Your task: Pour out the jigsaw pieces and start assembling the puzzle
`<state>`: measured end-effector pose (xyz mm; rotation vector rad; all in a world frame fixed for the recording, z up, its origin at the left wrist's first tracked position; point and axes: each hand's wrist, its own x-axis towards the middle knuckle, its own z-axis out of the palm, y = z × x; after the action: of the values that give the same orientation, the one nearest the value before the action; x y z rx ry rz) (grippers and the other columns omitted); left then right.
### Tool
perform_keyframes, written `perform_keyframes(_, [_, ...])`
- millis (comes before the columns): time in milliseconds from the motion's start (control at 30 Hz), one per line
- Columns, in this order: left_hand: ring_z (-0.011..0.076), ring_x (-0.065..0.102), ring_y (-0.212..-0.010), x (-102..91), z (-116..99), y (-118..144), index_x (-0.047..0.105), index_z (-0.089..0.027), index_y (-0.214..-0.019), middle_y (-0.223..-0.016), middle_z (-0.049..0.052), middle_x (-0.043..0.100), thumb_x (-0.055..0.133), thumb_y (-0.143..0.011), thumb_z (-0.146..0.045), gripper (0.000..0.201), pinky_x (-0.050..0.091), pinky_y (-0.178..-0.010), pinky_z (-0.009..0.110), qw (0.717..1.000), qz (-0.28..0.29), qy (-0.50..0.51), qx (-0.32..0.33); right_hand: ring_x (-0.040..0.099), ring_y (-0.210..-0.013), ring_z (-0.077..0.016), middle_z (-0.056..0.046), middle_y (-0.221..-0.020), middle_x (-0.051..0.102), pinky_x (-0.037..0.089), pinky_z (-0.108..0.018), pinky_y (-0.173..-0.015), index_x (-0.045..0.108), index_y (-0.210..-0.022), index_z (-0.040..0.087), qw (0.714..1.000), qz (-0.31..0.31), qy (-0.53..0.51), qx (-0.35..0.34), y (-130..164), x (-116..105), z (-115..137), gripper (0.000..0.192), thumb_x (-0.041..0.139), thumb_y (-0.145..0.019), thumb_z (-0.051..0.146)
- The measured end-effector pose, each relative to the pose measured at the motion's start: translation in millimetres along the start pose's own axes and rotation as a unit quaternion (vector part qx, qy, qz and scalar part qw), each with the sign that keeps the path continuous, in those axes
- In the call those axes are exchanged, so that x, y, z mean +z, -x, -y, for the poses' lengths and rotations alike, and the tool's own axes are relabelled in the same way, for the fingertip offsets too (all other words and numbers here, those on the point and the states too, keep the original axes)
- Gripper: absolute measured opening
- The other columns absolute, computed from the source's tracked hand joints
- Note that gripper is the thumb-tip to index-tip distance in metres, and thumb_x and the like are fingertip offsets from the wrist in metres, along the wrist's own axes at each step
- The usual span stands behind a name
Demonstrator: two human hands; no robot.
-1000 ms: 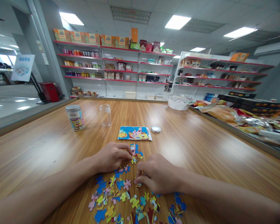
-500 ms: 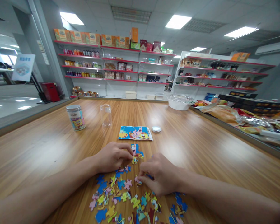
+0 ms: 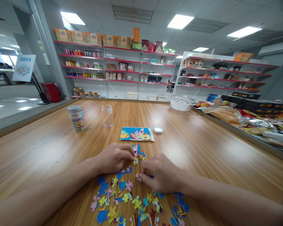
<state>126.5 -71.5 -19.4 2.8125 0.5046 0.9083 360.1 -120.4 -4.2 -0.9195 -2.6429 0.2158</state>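
Observation:
My left hand (image 3: 115, 158) rests on the table, fingers bent and closed, their tips at the left edge of a small cluster of joined puzzle pieces (image 3: 138, 152). A yellow face piece forms the bottom of that cluster. Just right of and below it, my right hand (image 3: 159, 172) is closed, with thumb and forefinger at a pinkish puzzle piece (image 3: 138, 178); the fingers partly cover it. Many loose puzzle pieces (image 3: 125, 197) in blue, yellow and pink lie scattered nearer to me. Beyond the cluster lies a cartoon picture card (image 3: 136, 134).
A silver lid (image 3: 158, 130) lies right of the card. Back left stand a printed can (image 3: 76, 118) and a clear plastic jar (image 3: 107, 116). A white basin (image 3: 182, 104) sits at the far edge. Snack packages (image 3: 228, 113) lie to the right; stocked shelves (image 3: 122, 62) line the back.
My right hand has shifted slightly away from me, and the pinkish piece has moved a little up toward the joined cluster. My left hand stays in place.

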Motion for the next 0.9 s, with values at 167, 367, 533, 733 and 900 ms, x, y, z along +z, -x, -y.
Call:
perform_keyframes(167, [0.0165,0.070,-0.088,0.1,0.1,0.4,0.075,-0.019,-0.095,-0.098,0.006,0.072,0.050,-0.084,-0.004,0.031,0.057,-0.077,0.026,1.000,-0.001,0.000,-0.004,0.034,-0.045,-0.0056,0.002,-0.052,0.053,0.021,-0.022,-0.047,0.063,-0.064,0.014,0.998,-0.007,-0.042,0.043,-1.7,1.9,2.0,0.022,0.061,-0.081,0.027])
perform_keyframes(367, [0.0167,0.070,-0.088,0.6,0.4,1.0,0.075,-0.018,-0.095,-0.099,0.006,0.072,0.048,-0.082,-0.003,0.033,0.057,-0.079,0.025,1.000,0.002,0.003,-0.007,0.025,-0.043,-0.0041,0.006,-0.045,0.040,0.017,-0.021,-0.044,0.052,-0.053,0.015,0.995,-0.005,-0.078,0.057,-0.5,2.3,1.5,0.029,0.064,-0.077,0.026])
perform_keyframes(533, [0.0171,0.070,-0.088,1.0,-0.4,0.8,0.075,-0.018,-0.095,-0.098,0.006,0.072,0.050,-0.084,-0.004,0.031,0.057,-0.077,0.026,1.000,-0.005,0.007,-0.002,0.029,-0.043,-0.0035,0.005,-0.047,0.045,0.019,-0.019,-0.045,0.053,-0.053,0.014,0.996,-0.002,-0.079,0.030,-0.7,1.7,-0.4,0.027,0.065,-0.076,0.024])
perform_keyframes(733, [0.0171,0.070,-0.088,0.5,-0.4,0.1,0.075,-0.018,-0.095,-0.098,0.006,0.072,0.049,-0.084,-0.004,0.031,0.057,-0.078,0.027,1.000,-0.002,0.005,-0.005,0.032,-0.040,-0.0028,0.004,-0.045,0.048,0.021,-0.017,-0.043,0.055,-0.053,0.014,0.995,-0.016,-0.098,-0.015,-0.1,4.7,-0.9,0.025,0.064,-0.075,0.022])
perform_keyframes(900, [0.0179,0.071,-0.089,1.0,0.9,0.0,0.076,-0.016,-0.094,-0.098,0.008,0.072,0.048,-0.082,-0.002,0.033,0.058,-0.079,0.028,1.000,-0.002,0.012,0.000,0.036,-0.038,-0.0031,0.004,-0.044,0.050,0.022,-0.016,-0.040,0.058,-0.053,0.014,0.988,-0.032,-0.137,-0.062,0.4,6.7,-0.1,0.023,0.063,-0.074,0.020])
